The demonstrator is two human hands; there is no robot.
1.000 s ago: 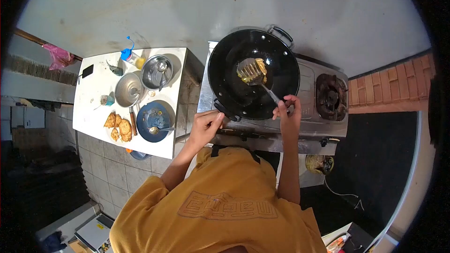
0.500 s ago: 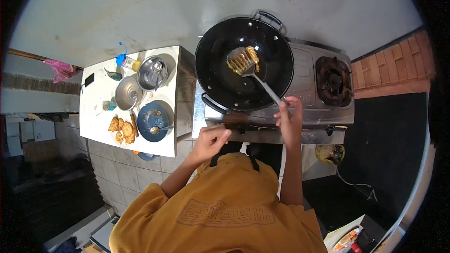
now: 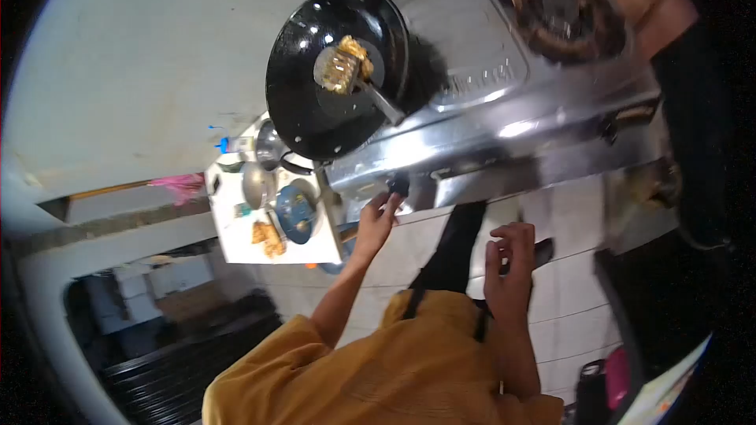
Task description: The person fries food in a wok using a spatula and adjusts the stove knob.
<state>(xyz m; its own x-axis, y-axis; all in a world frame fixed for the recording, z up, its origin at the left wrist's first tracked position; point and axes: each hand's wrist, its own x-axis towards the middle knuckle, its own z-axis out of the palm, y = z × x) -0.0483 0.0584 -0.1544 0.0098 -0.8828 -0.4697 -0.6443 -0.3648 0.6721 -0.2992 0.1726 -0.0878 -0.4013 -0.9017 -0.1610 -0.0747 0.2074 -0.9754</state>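
The fingers of my left hand (image 3: 376, 224) close on a black stove knob (image 3: 399, 183) on the front panel of the gas stove (image 3: 480, 102). My right hand (image 3: 510, 271) hangs in front of the stove, loosely curled, with the thumb apart from the fingers and nothing seen in it. A black wok (image 3: 299, 102) sits over the left burner. In it, a slotted metal spatula (image 3: 382, 102) leans with its handle against the rim, untouched. Browned food (image 3: 356, 49) lies at and under the spatula's blade, in some oil.
The right burner (image 3: 559, 12) is bare. Left of the stove, a white table (image 3: 236, 244) holds a steel bowl (image 3: 268, 145), a pan (image 3: 256, 186), a blue plate (image 3: 295, 216), fried pieces (image 3: 268, 238) and a blue-capped bottle (image 3: 235, 145). Tiled floor (image 3: 567, 287) lies below.
My right hand has let go of the spatula and drawn back from the wok. My left hand has reached to the stove knob. The view has turned and shifted rightward.
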